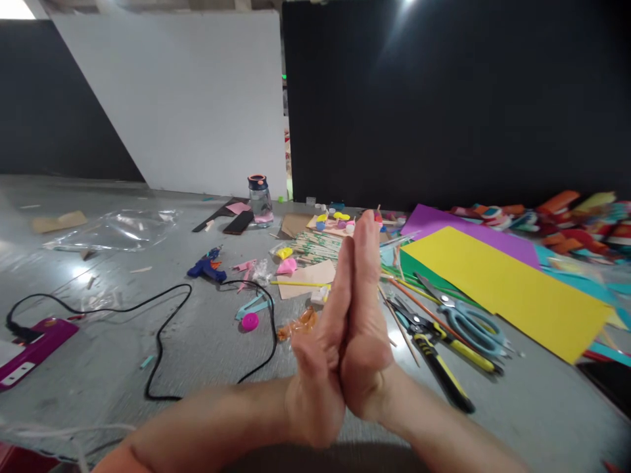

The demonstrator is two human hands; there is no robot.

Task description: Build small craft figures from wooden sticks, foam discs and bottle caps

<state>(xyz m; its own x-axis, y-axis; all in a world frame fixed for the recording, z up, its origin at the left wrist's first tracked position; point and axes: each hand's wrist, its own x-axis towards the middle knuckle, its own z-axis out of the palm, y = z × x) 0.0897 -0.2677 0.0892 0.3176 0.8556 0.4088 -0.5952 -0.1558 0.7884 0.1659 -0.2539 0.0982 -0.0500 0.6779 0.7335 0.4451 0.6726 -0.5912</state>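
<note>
Purple plastic marks the power strip (54,338) at near left; its black cord (158,341) seems to loop to a blue glue gun (207,268), the slack probably leaving it free to move. Farther right, an orange-brown wrapper (306,320) lies beside the left hand (320,348), pressed palm to palm with the right hand (367,328); all visible fingers are straight, pointing up, and I cannot tell whether the 2 palms trap anything. Right of them, pliers (434,358) point far left, their long axis ending near right, handles likely convenient to reach.
</note>
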